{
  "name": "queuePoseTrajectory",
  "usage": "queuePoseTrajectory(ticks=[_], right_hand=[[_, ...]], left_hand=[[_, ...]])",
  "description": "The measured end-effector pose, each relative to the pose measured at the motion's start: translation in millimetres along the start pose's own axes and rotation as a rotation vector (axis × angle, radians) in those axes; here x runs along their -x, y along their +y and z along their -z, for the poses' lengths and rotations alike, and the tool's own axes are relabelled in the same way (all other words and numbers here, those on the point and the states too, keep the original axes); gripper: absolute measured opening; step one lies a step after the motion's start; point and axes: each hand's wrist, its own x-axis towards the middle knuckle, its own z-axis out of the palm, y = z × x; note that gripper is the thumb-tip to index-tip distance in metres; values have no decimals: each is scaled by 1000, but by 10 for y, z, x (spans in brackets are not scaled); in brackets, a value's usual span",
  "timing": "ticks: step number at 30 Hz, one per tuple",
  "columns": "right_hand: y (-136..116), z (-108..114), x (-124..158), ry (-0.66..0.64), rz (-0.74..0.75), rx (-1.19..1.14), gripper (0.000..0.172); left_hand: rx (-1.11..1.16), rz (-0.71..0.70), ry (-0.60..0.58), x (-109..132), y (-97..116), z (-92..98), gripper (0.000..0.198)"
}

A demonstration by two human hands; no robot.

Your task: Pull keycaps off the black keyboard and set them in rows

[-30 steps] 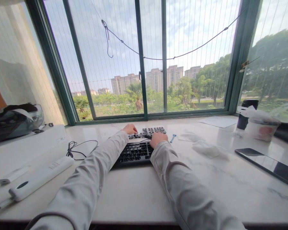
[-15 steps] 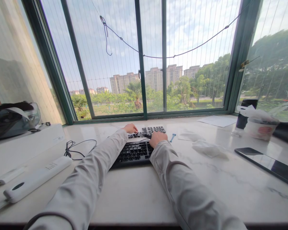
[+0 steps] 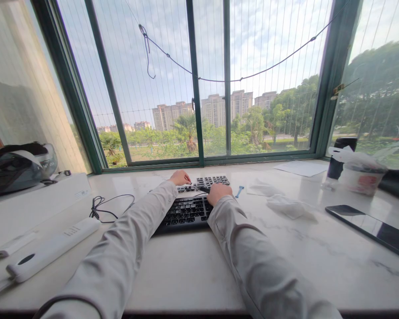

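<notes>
A black keyboard (image 3: 188,215) lies in front of me, with pale squares showing at several key positions. Behind it, black keycaps (image 3: 213,180) are laid out in rows on the tabletop. My left hand (image 3: 180,178) is beyond the keyboard at the left end of those rows. Its fingers are bent down together by the keycaps, and whatever is between them is too small to make out. My right hand (image 3: 219,193) is closed around a slim black tool (image 3: 203,189) that points left above the keyboard's back edge. Its exact kind is unclear. A small blue tool (image 3: 240,191) lies right of this hand.
Crumpled clear plastic bags (image 3: 289,206) and a black phone (image 3: 369,228) lie to the right. A lidded tub (image 3: 362,177) stands behind the phone. On the left are a white power strip (image 3: 55,250), a coiled black cable (image 3: 104,208) and a white box (image 3: 36,208). Windows close off the back.
Both hands stay at almost the same spots, the right one still around the black tool. The view has shifted very slightly.
</notes>
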Motion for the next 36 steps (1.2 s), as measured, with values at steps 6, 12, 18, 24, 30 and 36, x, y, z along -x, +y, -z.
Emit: queuePoseTrajectory(ticks=[6, 12, 18, 24, 30, 36], right_hand=[[4, 3, 8, -3, -1, 3, 34], [3, 21, 17, -9, 5, 1, 35], [6, 2, 1, -8, 8, -3, 34], [9, -24, -15, 9, 1, -3, 33], [10, -35, -30, 9, 0, -10, 34], [11, -25, -20, 2, 3, -14, 34]], left_hand=[[15, -51, -11, 45, -19, 5, 22], [-3, -21, 26, 43, -22, 35, 22], [-18, 48, 8, 6, -38, -44, 21], [-5, 48, -10, -23, -34, -91, 25], [-12, 49, -8, -30, -27, -89, 25], [-25, 74, 1, -19, 11, -82, 25]])
